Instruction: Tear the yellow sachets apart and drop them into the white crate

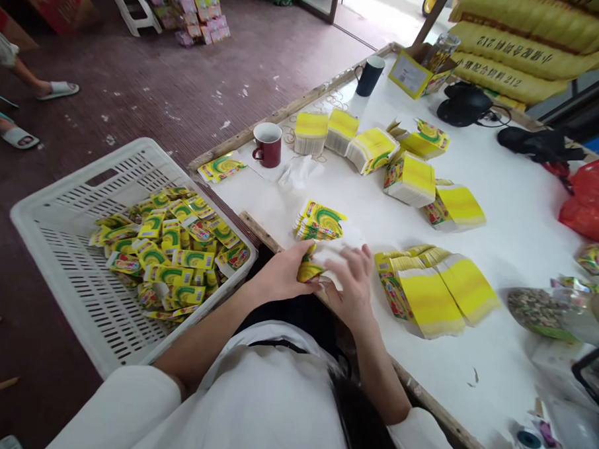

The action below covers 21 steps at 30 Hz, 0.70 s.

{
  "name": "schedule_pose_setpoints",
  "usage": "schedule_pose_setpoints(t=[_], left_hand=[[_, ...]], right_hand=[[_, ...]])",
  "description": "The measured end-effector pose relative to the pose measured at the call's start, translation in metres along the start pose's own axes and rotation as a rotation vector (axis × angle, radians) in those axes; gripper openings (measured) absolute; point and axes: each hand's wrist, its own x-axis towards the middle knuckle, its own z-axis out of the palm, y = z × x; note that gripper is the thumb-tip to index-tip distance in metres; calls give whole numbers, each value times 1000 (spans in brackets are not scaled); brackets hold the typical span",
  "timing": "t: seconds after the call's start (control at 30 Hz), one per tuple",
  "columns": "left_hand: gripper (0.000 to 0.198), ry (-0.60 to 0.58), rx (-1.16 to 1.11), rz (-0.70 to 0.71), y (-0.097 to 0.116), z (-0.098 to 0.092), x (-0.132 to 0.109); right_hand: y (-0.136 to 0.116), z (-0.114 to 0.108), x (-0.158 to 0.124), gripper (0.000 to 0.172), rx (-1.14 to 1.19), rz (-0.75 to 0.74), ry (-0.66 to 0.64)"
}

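Note:
My left hand [283, 271] is closed on a small yellow packet [309, 270] at the near edge of the white table [508, 214]. My right hand [352, 280] rests beside it, fingers curled over the same packet and some white material I cannot make out. Just beyond the hands lies a small pile of printed yellow-green packets [321, 220]. A fanned stack of flat yellow packets [433, 290] lies to the right of my right hand.
A white plastic crate [56, 220] holding several filled packets [172, 249] stands at the left on the floor. On the table are more packet stacks [410, 180], a red mug [268, 144], a dark mug [369, 75], a cardboard box [418, 72] and a red bag [592, 197]. A person's sandalled feet [20, 136] show far left.

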Motion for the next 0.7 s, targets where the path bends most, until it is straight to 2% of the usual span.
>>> schedule_pose_setpoints(t=[0.07, 0.1, 0.13, 0.2, 0.27, 0.37, 0.5, 0.6, 0.7], left_hand=[[70, 84, 95, 8, 1, 16, -1], [70, 139, 130, 34, -1, 24, -1], [72, 183, 161, 67, -3, 30, -2], [68, 224, 216, 145, -8, 39, -3], [62, 205, 266, 219, -12, 43, -4], [57, 119, 289, 265, -12, 42, -4], [67, 34, 188, 152, -15, 41, 0], [79, 98, 108, 121, -20, 45, 6], [84, 271, 170, 140, -24, 46, 9]], right_hand=[[-1, 9, -3, 57, 133, 180, 205], [-2, 14, -3, 64, 238, 295, 231], [-2, 18, -4, 64, 355, 410, 195], [-2, 24, -4, 54, 551, 579, 30], [-2, 28, -4, 48, 660, 644, -94], [-1, 28, -6, 48, 733, 629, -165], [0, 21, -8, 51, 727, 546, -280], [-1, 21, -11, 47, 507, 434, -292], [3, 28, -13, 50, 320, 340, -148]])
